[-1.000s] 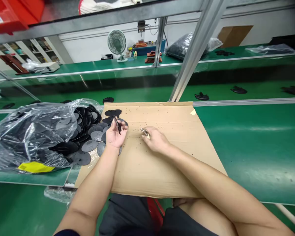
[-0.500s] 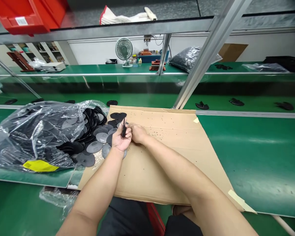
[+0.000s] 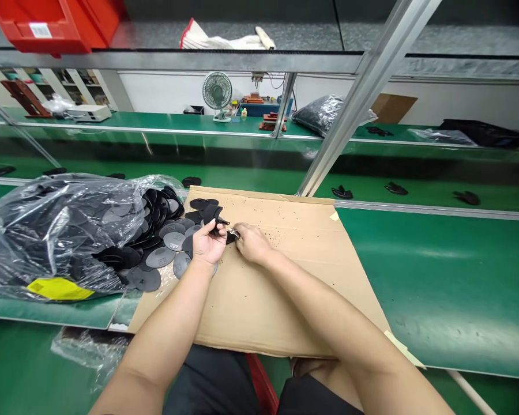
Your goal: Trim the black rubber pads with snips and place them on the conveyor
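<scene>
My left hand (image 3: 210,245) is closed on a black plastic part (image 3: 218,223), pinched between thumb and fingers above the cardboard. Just to its right, my right hand (image 3: 253,243) is closed around a small metal-tipped tool (image 3: 234,232). Its tip points at the black part, and most of the tool is hidden in the fist. Several flat dark oval discs (image 3: 160,257) lie beside my left hand, spilling from a clear plastic bag (image 3: 60,225) full of them. Small black crumbs are scattered on the cardboard sheet (image 3: 285,311) under my hands.
Behind the cardboard, a green conveyor (image 3: 259,183) carries spaced black pieces (image 3: 396,188). A slanted metal post (image 3: 350,104) rises at its near edge. Overhead, a shelf holds a red bin (image 3: 60,26) and a white glove (image 3: 225,40). A fan (image 3: 217,92) stands on the far bench.
The black part in my left hand has tipped from upright to flatter. My right hand has drawn slightly right, and the metal tool tip now shows. The conveyor pieces appear shifted left with the view.
</scene>
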